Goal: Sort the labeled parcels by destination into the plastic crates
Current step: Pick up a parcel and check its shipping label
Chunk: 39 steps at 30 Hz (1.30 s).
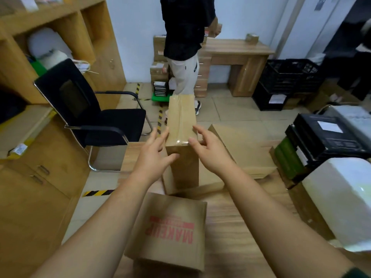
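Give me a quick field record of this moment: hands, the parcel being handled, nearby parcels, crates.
left hand: open, at the left side of the tall taped brown cardboard parcel
right hand: open, fingertips at the parcel's top right edge
grasp: not closed
near parcel: brown cardboard box with red MAKEUP print, on the wooden table
crates: black plastic crates on the floor, far right
bystander: person in black top at the desk

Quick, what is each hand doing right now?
Left hand: open, fingers spread beside the tall cardboard box.
Right hand: open, fingertips at the box's top edge.
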Tool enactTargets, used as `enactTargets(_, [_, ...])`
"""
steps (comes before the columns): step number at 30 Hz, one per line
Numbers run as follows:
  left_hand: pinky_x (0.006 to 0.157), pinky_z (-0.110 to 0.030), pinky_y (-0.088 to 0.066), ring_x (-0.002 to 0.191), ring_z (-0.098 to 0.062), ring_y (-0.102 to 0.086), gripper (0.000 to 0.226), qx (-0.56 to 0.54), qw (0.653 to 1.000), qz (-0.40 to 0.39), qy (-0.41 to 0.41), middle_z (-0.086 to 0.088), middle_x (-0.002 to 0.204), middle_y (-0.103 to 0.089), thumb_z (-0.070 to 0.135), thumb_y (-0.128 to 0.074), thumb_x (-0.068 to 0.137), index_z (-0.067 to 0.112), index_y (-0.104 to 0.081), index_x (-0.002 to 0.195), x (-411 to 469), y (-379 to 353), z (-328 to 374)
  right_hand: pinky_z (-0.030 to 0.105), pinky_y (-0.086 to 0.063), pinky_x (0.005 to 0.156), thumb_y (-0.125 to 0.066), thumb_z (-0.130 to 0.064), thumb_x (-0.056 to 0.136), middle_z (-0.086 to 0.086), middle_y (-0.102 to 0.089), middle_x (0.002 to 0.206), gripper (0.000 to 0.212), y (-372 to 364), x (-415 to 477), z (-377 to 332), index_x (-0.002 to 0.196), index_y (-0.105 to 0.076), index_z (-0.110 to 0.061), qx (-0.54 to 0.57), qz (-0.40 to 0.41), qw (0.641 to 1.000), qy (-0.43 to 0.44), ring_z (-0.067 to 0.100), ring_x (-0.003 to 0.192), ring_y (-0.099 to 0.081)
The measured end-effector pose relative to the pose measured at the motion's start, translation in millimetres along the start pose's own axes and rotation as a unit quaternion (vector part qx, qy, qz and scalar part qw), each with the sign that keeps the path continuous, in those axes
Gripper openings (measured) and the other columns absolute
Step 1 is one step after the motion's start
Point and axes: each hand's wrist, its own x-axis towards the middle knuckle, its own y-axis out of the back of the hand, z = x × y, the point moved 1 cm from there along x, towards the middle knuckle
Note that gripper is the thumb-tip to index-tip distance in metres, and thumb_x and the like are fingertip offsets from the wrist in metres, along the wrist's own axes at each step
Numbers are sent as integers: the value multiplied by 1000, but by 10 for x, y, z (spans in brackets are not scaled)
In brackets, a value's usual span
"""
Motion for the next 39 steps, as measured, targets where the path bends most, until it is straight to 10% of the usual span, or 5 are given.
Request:
enactTargets(4, [107,-42,-45,123,-12,-52,91,-12,1000,15,12,5,142,-51,23,-80,80,35,-28,153,-18,11,-51,37,-48,103,-56,-38,100,-2,-48,142,49,-95,2,-53,147,-45,-29,-1,3,1000,13,15,119,-55])
enactTargets(13, [114,-47,-33,140,-14,-34,91,41,999,-29,12,12,154,-35,46,-79,77,36,-29,152,80,-54,-193,38,-31,118,-47,-30,103,0,-39,153,42,36,-11,115,144,-51,-20,-50,45,996,-52,17,139,-38])
enactTargets(22, [114,-53,-28,141,-30,-26,95,155,972,-111,135,4,157,-25,70,-67,74,40,-22,153,11,-266,-768,38,-47,100,-54,-77,81,2,-59,133,82,163,-68,269,136,-52,-17,-131,64,986,-83,21,124,-54])
enactTargets(29, [109,-40,-34,137,-25,-34,78,161,973,-62,153,-2,151,-30,54,-67,86,31,-32,152,23,-173,-928,22,-41,74,-63,-45,92,-2,-60,133,56,23,-32,653,140,-49,-20,-30,8,986,-162,13,107,-55])
enactTargets(39, [115,-41,-26,140,-21,-22,69,207,972,-46,100,2,152,-29,45,-71,86,33,-42,147,-5,-155,-1013,25,-38,86,-51,-23,98,-2,-64,121,48,-206,-99,1265,145,-47,-29,10,-15,981,-194,15,109,-57])
